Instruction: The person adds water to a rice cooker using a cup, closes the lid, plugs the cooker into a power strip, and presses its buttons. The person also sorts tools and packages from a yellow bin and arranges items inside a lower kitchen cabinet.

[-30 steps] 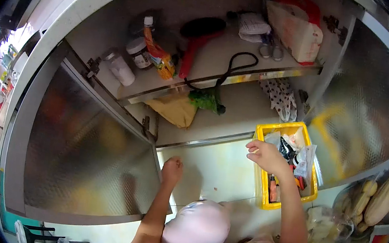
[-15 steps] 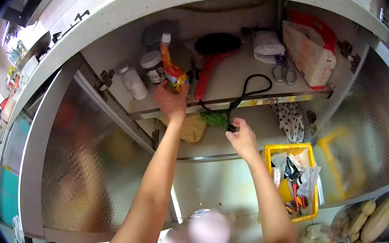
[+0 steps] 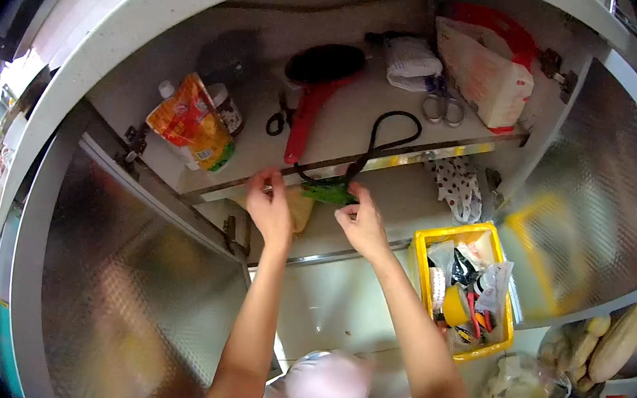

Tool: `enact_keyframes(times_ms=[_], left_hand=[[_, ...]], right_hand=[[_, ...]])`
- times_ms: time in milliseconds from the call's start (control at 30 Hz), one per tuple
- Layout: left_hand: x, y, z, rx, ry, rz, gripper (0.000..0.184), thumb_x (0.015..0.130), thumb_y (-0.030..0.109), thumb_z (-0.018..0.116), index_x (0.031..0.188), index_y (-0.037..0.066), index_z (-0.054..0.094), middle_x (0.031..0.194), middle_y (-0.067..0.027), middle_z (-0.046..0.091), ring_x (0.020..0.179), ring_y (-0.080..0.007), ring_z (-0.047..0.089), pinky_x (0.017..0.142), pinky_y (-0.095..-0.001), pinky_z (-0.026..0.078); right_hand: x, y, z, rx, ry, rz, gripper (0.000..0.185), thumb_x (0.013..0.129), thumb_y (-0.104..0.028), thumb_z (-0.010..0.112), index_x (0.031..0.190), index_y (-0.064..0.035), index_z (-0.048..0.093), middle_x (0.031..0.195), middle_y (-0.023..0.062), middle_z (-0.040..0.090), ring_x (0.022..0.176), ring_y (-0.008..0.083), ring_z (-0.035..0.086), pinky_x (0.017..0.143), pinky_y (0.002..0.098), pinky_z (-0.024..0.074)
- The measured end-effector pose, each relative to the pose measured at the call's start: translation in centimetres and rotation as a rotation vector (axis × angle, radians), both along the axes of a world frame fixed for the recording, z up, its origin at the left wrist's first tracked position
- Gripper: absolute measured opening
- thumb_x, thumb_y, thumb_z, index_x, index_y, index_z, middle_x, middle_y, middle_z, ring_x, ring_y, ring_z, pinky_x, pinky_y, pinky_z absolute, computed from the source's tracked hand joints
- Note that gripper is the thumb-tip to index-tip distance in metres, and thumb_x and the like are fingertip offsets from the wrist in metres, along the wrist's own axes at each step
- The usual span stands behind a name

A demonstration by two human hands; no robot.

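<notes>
My right hand (image 3: 363, 224) pinches the end of a green bundle (image 3: 327, 191), whose texture is too blurred to name further. A black cord (image 3: 373, 144) rises from it in a loop over the shelf edge. Just left of the bundle, my left hand (image 3: 271, 209) is raised at the shelf front, fingers slightly curled and apart, holding nothing visible. On the shelf's left stands a red and orange pouch (image 3: 192, 123) with a white cap, partly covering a jar (image 3: 226, 108). A black-headed tool with a red handle (image 3: 308, 123) lies behind my hands.
Scissors (image 3: 442, 109), a white folded bundle (image 3: 412, 63) and a red and white bag (image 3: 486, 75) sit further right on the shelf. A yellow basket (image 3: 417, 267) of mixed items stands below. Textured cabinet doors (image 3: 139, 257) flank the opening.
My left hand has let go of the pouch, now standing at the shelf's left, and moved down towards the green bundle. My right hand has closed on the bundle's end. The view has shifted.
</notes>
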State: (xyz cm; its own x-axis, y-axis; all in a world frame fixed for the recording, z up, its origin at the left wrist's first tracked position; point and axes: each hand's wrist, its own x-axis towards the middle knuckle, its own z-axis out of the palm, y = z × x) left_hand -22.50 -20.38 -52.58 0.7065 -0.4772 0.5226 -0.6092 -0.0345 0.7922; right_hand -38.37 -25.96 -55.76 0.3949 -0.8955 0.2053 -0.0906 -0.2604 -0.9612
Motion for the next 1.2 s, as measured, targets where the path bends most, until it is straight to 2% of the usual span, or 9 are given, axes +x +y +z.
enact_keyframes(times_ms=[200,300,433,567,633,667,767,933,1200], left_hand=[[-6.6,0.1,-0.3,-0.092,0.239,-0.167,0.028,0.088,0.021,0.055,0.104,-0.002,0.053,0.092,-0.0119,0.059,0.087,-0.0193,0.056,0.078,-0.0306,0.044],[-5.4,-1.0,-4.3,0.203,0.315,-0.274,0.029,0.089,0.02,0.054,0.107,-0.002,0.052,0.097,-0.0177,0.061,0.092,-0.0234,0.059,0.08,-0.0341,0.045],[-6.1,-0.5,-5.1,0.35,0.265,-0.544,0.029,0.09,0.02,0.052,0.111,0.0,0.051,0.1,-0.0189,0.062,0.089,-0.0257,0.062,0.077,-0.0339,0.047],[-8.0,1.4,-3.5,0.364,0.179,-0.755,0.025,0.091,0.021,0.051,0.1,-0.002,0.055,0.086,-0.0154,0.063,0.074,-0.0225,0.063,0.068,-0.0342,0.049],[-8.5,2.4,-2.0,0.477,0.21,-0.774,0.027,0.093,0.023,0.049,0.09,-0.001,0.06,0.073,-0.01,0.062,0.064,-0.0157,0.06,0.058,-0.0294,0.048],[-8.5,2.6,-1.2,0.357,0.351,-0.722,0.027,0.094,0.024,0.048,0.089,0.0,0.061,0.071,-0.0083,0.062,0.062,-0.0135,0.059,0.055,-0.0271,0.047],[-7.9,2.6,1.4,0.015,0.735,-0.557,0.033,0.097,0.027,0.042,0.085,0.004,0.062,0.068,-0.002,0.06,0.053,-0.0054,0.051,0.044,-0.0176,0.04],[-3.7,-1.0,4.1,-0.288,0.827,-0.333,0.027,0.092,0.025,0.053,0.087,-0.001,0.058,0.068,-0.0065,0.059,0.049,-0.0106,0.052,0.046,-0.0236,0.046],[3.5,-3.9,5.9,0.151,0.037,-0.146,0.018,0.086,0.012,0.059,0.091,-0.004,0.055,0.075,-0.0102,0.062,0.061,-0.0167,0.062,0.05,-0.0279,0.049]], right_hand=[[0.4,-1.4,-3.4,0.066,-0.076,-0.005,0.055,0.081,-0.016,0.058,0.131,-0.0036,0.04,0.102,0.0148,0.061,0.089,0.027,0.061,0.083,0.0355,0.0452],[1.2,-2.5,-5.1,0.102,-0.257,0.058,0.054,0.083,-0.019,0.058,0.132,-0.0052,0.04,0.106,0.0148,0.061,0.092,0.0259,0.061,0.081,0.0338,0.046],[0.2,-1.3,-0.3,0.33,-0.283,0.086,0.043,0.083,-0.022,0.06,0.121,-0.0025,0.052,0.101,0.0156,0.063,0.087,0.0253,0.062,0.075,0.0327,0.0477],[0.3,-1.6,1.2,0.01,-0.17,-0.13,0.028,0.083,-0.024,0.061,0.094,0.0016,0.064,0.08,0.016,0.066,0.071,0.0254,0.064,0.067,0.033,0.049],[-0.6,-1.0,4.2,0.163,-0.187,-0.031,0.023,0.084,-0.014,0.06,0.101,0.0023,0.061,0.078,0.0089,0.064,0.066,0.0149,0.058,0.062,0.0268,0.0468],[-0.9,-0.9,5.2,0.263,-0.23,0.043,0.023,0.086,-0.009,0.059,0.106,0.0034,0.058,0.079,0.0036,0.063,0.06,0.0066,0.052,0.057,0.0214,0.0445],[-0.5,-1.3,5.1,0.012,-0.319,0.044,0.035,0.08,-0.008,0.062,0.114,-0.0007,0.056,0.1,0.011,0.064,0.073,0.017,0.062,0.066,0.0301,0.049],[-0.6,-2.1,4.6,-0.019,-0.265,0.039,0.041,0.08,-0.009,0.061,0.12,-0.0021,0.052,0.108,0.0107,0.061,0.076,0.0168,0.061,0.071,0.0289,0.0486],[-1.5,-1.7,5.2,0.024,-0.177,0.061,0.036,0.08,-0.009,0.059,0.115,-0.0019,0.055,0.103,0.0103,0.064,0.077,0.0161,0.062,0.071,0.0288,0.0491]])
